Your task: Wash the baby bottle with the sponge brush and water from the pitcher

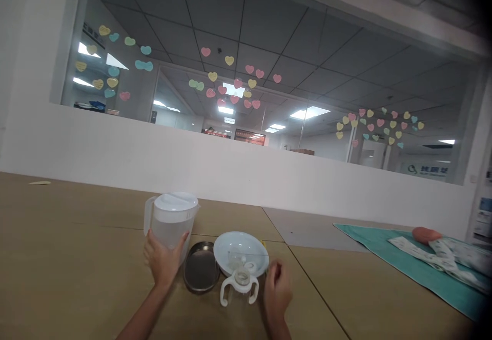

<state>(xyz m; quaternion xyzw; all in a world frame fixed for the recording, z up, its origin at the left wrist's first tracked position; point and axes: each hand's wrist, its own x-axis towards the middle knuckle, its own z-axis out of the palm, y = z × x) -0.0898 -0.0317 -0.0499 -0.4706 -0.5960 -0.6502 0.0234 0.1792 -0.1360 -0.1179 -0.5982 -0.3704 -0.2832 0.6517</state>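
Observation:
My left hand [163, 260] is wrapped around the lower body of a translucent plastic pitcher [175, 230] with a white lid and a handle on its left. My right hand [277, 288] is closed with its fingers curled, just right of the bowl; whether anything is inside it is hidden. Between my hands stands a baby bottle [242, 278] with two white side handles and an uncapped neck. Behind it a pale blue bowl [240, 240] contains small clear and white parts, too blurred to name. An oval metal dish [200, 268] lies between the pitcher and the bowl.
A teal cloth [369, 237] covers the table's right side, with a doll-like figure in patterned clothing [453, 258] on it. The brown tabletop [77, 273] meets a white wall [115, 150] under a window with heart-shaped notes. Something small and yellow sticks out behind the bowl.

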